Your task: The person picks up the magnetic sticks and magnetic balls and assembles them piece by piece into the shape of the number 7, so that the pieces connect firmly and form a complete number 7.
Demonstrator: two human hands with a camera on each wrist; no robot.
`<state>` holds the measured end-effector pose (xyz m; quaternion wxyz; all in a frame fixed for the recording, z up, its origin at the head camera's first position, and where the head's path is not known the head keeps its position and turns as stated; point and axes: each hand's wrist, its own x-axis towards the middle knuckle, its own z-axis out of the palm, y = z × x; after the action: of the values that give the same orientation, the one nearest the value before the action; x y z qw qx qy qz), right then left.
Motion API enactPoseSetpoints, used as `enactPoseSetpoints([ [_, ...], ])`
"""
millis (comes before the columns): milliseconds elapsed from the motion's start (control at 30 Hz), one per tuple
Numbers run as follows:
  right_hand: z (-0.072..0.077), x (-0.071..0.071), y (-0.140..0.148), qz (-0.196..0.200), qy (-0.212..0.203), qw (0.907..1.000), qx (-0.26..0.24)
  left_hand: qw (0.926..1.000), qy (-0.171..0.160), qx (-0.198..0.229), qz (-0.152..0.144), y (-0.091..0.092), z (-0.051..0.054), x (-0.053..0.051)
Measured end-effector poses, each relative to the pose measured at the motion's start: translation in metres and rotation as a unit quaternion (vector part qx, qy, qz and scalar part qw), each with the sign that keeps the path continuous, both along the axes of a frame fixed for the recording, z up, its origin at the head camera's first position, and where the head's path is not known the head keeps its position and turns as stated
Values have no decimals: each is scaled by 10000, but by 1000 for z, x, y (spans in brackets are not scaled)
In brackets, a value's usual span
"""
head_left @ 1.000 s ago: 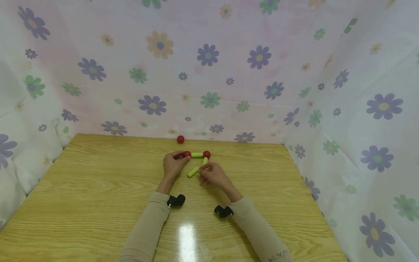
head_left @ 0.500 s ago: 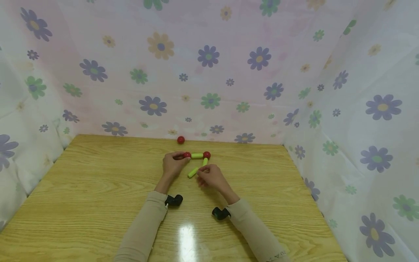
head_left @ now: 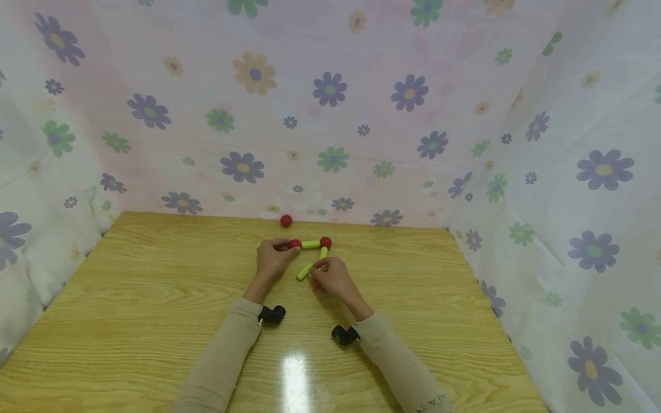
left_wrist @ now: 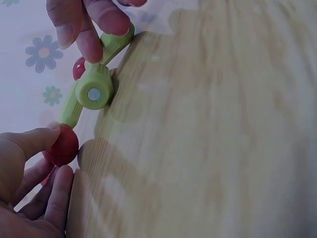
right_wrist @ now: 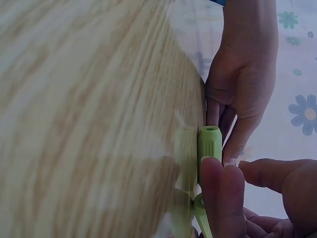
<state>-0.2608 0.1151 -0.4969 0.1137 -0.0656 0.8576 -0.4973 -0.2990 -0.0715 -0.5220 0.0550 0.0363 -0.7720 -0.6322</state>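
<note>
My left hand (head_left: 272, 261) pinches a red ball (left_wrist: 64, 146) between thumb and fingers. A yellow-green stick (head_left: 311, 245) joins that ball to a second red ball (head_left: 325, 242) on its right. From the second ball another yellow-green stick (head_left: 323, 252) runs toward me, its near end covered by my right hand (head_left: 334, 281). A third stick (head_left: 303, 273) lies diagonally, its free end pointing to the lower left. Thumb and fingertips of the right hand pinch at this stick's upper part; the right wrist view shows its hollow end (right_wrist: 210, 130). Whether the two sticks touch is hidden.
A loose red ball (head_left: 286, 221) sits at the back edge of the wooden table (head_left: 155, 298). Flower-printed cloth (head_left: 289, 178) hangs close behind and along both sides. Each wrist carries a small black camera, the left camera (head_left: 272, 314) and the right camera (head_left: 345, 335).
My right hand has shifted slightly left along the diagonal stick. The left hand still pinches its ball in nearly the same place, and both forearms have drifted a little left.
</note>
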Motion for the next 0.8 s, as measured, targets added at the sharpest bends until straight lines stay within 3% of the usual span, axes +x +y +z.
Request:
enactPoseSetpoints([
  [267, 0, -2, -3, -9, -3, 10000, 33, 9994, -1, -260, -236, -3, 1, -5],
  [800, -3, -2, -13, 146, 194, 9997, 20, 9978, 146, -548, -339, -9, 5, -8],
])
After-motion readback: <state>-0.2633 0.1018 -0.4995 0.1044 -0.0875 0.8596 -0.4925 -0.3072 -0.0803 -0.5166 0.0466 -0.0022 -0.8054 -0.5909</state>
